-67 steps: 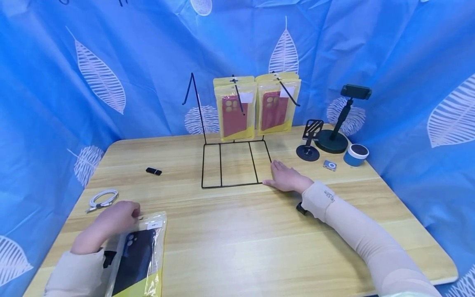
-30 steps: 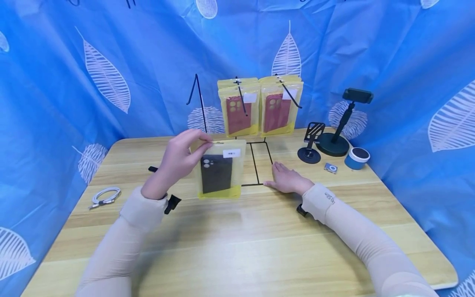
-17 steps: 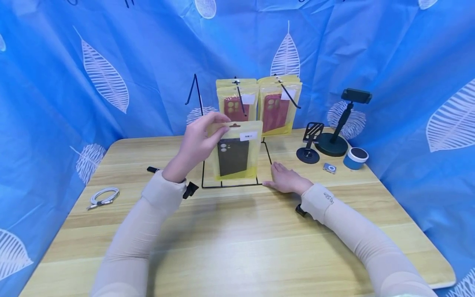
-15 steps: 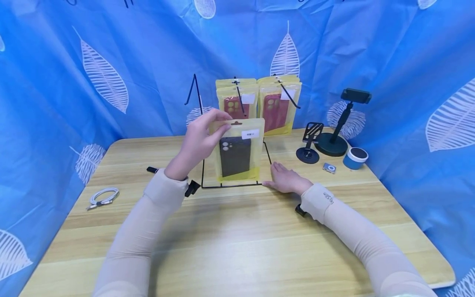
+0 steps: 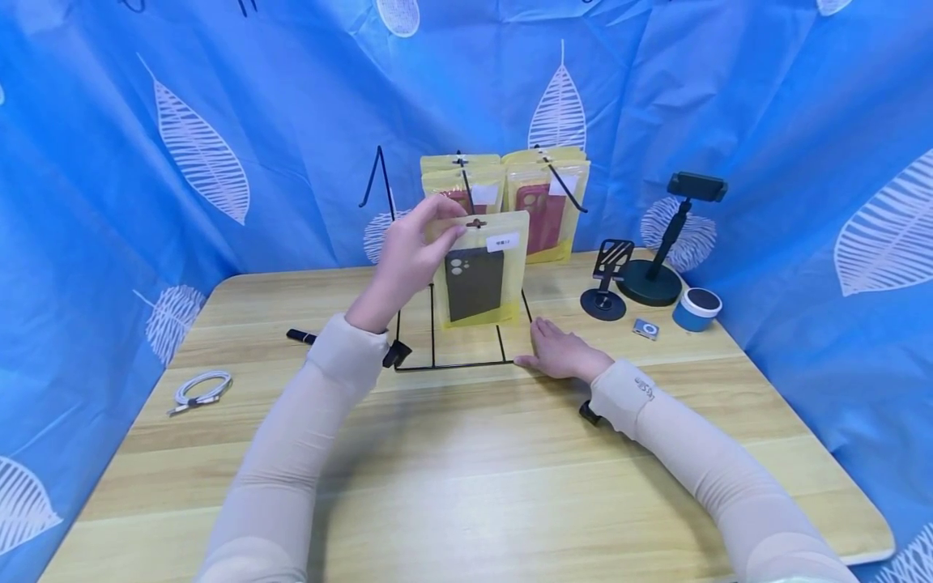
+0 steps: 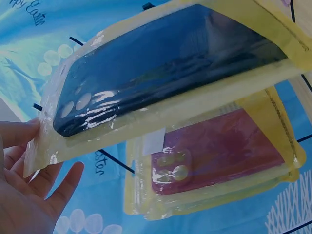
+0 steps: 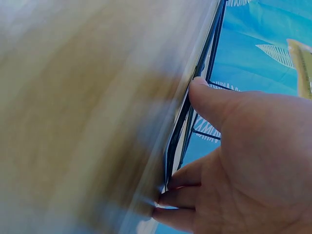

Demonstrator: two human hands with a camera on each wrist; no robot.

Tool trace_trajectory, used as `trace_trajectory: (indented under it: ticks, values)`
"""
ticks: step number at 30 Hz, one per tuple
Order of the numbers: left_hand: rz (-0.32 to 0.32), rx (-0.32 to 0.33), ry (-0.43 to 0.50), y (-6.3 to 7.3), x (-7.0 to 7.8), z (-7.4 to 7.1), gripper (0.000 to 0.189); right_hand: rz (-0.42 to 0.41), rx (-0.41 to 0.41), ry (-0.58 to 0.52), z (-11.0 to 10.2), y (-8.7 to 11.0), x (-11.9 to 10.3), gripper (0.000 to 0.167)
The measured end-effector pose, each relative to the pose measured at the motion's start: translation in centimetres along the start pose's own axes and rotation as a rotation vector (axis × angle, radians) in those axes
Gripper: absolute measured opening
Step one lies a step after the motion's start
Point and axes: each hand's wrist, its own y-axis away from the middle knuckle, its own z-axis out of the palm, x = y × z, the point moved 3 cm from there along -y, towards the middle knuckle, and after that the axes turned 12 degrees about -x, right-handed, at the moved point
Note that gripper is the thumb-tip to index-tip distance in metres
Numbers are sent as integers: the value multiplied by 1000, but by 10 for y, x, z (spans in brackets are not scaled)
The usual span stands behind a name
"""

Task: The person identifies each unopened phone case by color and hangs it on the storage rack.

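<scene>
My left hand [image 5: 408, 255] pinches the top left edge of a clear and yellow pouch with a black phone case [image 5: 474, 283] inside. The pouch hangs upright over the base of a black wire display rack [image 5: 452, 366], its hang hole near my fingertips. Behind it, pouches with red phone cases [image 5: 543, 214] hang on the rack's middle and right hooks; the left hook [image 5: 369, 186] carries nothing. In the left wrist view, the black case overlaps a red one [image 6: 219, 151]. My right hand [image 5: 561, 350] rests at the base's front right corner, fingers extended, thumb and fingertips against the wire.
On the right of the wooden table [image 5: 466, 486] stand a small black phone stand [image 5: 603, 301], a taller dark green one [image 5: 650, 282] and a blue-white jar [image 5: 697, 309], with a small music player [image 5: 645, 329] nearby. A coiled white cable [image 5: 200, 393] and black stick [image 5: 300, 335] lie left.
My left hand has picked up the black phone case pouch from the table's front left and carried it right, up and toward the rack. My right hand has stayed at the base corner.
</scene>
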Motion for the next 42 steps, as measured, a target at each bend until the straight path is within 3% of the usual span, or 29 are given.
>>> trace_trajectory:
  ticks: [11,21,30,42]
  values:
    - [-161,28,-105,-27,-25,4,20,4,5,-21,0,1,0,91]
    - [-238,56,-234,-49,-40,3,23,8,2,-26,0,1,1,92]
    - [-259,77,-344,-61,-47,5,21,8,2,-23,-1,3,-2,91]
    - [-230,93,-457,-62,-45,5,23,8,8,-21,0,3,-1,91]
